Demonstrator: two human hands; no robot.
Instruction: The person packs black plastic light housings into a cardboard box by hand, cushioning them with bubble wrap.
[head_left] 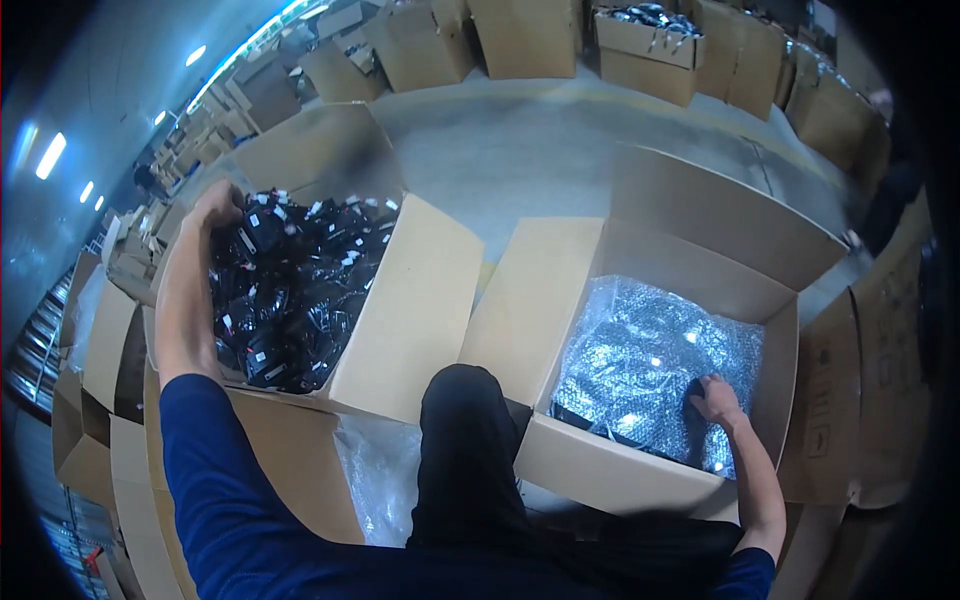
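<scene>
Fingers of the left hand (218, 204) are bent at the far-left corner of a heap of black parts (290, 290); their tips are partly hidden, so I cannot tell how far apart they stand or whether they have hold of a part. Beside and below them, the heap mixes glossy, smooth-sided lumps with tangled thin wires and small, blocky white plugs (258, 357). A box (405, 310) of matte brown cardboard holds the heap, its broad, flat flap slanting outward well to the right of those fingers.

Fingers of the right hand (717, 403) are curled loosely, pointing leftward, against a sheet of bubble wrap (645, 345). A narrow dark shape (695, 405) lies at their tips; whether they pinch it, or the film, I cannot tell. Around them the wrap is clear, shiny and pebbled, wrinkled into soft folds that throw back bright spots. Nearer the body than these fingers, a dark, straight edge (598, 425) shows under the wrap. A second box (625, 470), stiff-walled, encloses the wrap, with a tall flap (715, 220) beyond the fingers. Between the two hands, nearer the body, crumpled thin plastic (383, 480) lies beside a knee (463, 420) in black cloth.
</scene>
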